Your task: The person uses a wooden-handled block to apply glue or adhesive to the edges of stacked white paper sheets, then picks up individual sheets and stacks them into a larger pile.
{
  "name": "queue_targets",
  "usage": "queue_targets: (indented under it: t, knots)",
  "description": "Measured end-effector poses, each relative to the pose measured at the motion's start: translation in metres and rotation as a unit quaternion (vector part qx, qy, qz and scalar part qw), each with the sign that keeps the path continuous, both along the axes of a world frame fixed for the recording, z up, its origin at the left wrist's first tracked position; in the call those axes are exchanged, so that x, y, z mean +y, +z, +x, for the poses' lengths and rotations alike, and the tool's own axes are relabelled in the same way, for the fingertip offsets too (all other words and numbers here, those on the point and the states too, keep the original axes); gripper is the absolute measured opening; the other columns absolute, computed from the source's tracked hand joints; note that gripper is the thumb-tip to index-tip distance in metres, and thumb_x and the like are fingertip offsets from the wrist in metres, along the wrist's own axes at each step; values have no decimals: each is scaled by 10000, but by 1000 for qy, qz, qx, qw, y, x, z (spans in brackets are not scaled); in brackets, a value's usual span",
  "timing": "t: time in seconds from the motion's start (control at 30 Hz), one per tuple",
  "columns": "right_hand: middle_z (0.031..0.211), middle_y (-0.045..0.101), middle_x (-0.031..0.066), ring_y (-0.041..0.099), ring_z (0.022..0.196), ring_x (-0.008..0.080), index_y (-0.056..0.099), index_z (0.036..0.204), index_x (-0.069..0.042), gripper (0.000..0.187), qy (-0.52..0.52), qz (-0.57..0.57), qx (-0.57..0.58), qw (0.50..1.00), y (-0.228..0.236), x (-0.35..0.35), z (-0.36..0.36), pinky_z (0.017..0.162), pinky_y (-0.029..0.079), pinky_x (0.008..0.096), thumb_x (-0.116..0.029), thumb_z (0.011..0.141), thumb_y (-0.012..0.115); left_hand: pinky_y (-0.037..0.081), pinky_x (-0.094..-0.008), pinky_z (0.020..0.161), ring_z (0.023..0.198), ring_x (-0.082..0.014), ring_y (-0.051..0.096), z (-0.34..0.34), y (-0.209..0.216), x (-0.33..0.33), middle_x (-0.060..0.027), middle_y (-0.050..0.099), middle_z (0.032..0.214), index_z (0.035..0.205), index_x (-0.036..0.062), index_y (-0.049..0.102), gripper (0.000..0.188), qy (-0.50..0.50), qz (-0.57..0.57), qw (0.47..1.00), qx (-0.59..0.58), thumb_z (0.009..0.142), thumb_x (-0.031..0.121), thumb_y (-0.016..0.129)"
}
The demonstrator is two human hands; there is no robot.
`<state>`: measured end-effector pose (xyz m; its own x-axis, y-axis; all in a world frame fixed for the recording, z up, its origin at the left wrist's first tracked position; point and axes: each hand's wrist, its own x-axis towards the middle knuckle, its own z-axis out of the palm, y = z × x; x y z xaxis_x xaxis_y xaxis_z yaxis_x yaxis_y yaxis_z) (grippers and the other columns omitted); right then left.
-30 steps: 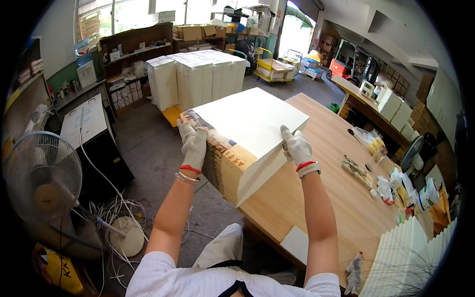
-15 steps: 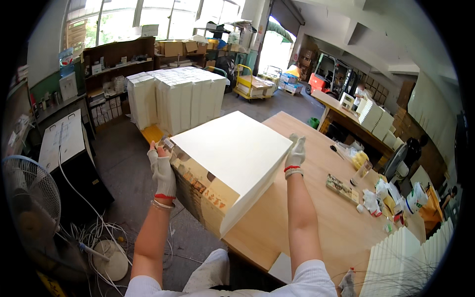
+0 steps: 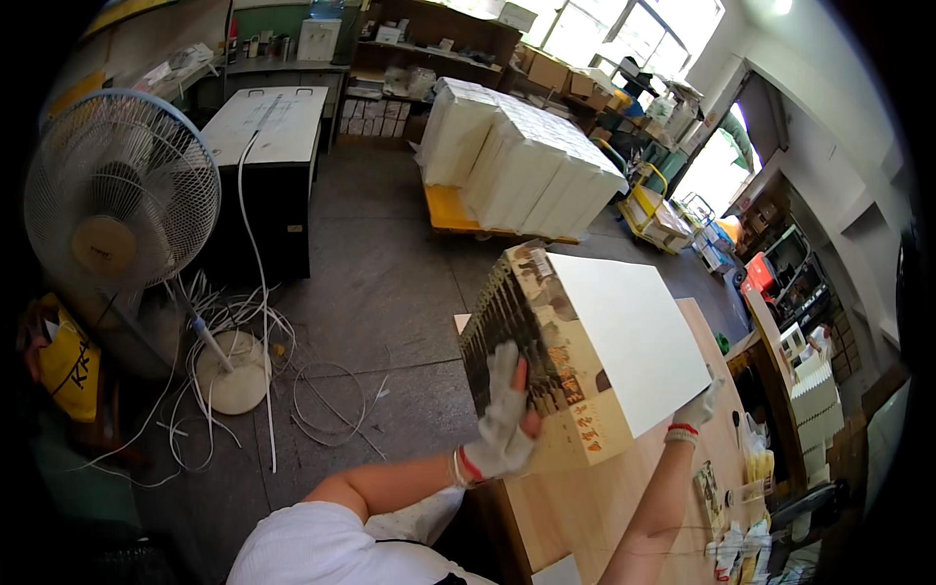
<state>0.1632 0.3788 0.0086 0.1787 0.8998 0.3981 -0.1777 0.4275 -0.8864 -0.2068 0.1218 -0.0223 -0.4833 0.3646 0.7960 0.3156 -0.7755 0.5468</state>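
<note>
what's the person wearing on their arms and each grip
Left grip and right grip: off-white gloves, red cuff trim, some left fingers partly bare. Pale bands circle both wrists. The left arm has a short white sleeve.

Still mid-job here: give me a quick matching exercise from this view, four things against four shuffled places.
Things
1. left hand
2. right hand
3. fan
4. white bundles

Places
A. on a yellow platform
B. by the right edge of the white top of the stack
C. on the left, its base among loose cables
D. at the stack's printed side

Pairs: 1-D, 2-B, 3-C, 4-A
</note>
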Motion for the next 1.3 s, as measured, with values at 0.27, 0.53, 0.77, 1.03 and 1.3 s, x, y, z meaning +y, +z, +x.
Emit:
queue_targets:
  t: [0.27,0.53,0.77,1.03,1.3]
  knots:
    - [1265,586,70,546,1116,202,535,1318,-92,560,-66,-90,75,991,15,-141,36,1026,392,407,-527,972,460,258,-317,1118,1371,-243,333,-142,-52,160,-135,360,1492,1448,12,321,628,-92,-228,949,-199,1021,471,305]
    - [1017,680,64,632,843,179,620,1181,-85,498,-214,-87,-15,973,29,-379,128,780,534,339,-515,965,490,360,-334,1074,1280,-231,438,-123,-58,128,-124,432,1433,1472,24,315,739,-223,-236,888,-325,997,590,284]
    - [1052,647,41,592,919,161,621,1187,-86,495,-424,-154,96,887,-21,-544,168,865,500,352,-509,952,519,110,-390,1189,1472,-298,82,-72,-45,80,-186,81,1594,1512,-11,141,777,-59,-219,949,-219,1002,566,246]
    - [1088,616,46,569,939,166,589,1222,-63,514,-405,-126,171,889,-73,-632,164,888,473,319,-495,949,535,236,-465,1143,1413,-448,211,96,-73,-87,-316,121,1531,1484,-91,107,808,-169,-381,896,149,946,417,431]
    - [1099,606,124,595,950,211,545,1256,13,563,-485,-120,47,865,-73,-699,118,868,488,319,-474,991,449,149,-412,1179,1453,-371,143,46,-108,-95,-237,76,1581,1538,70,50,724,-3,-182,964,192,1008,479,325]
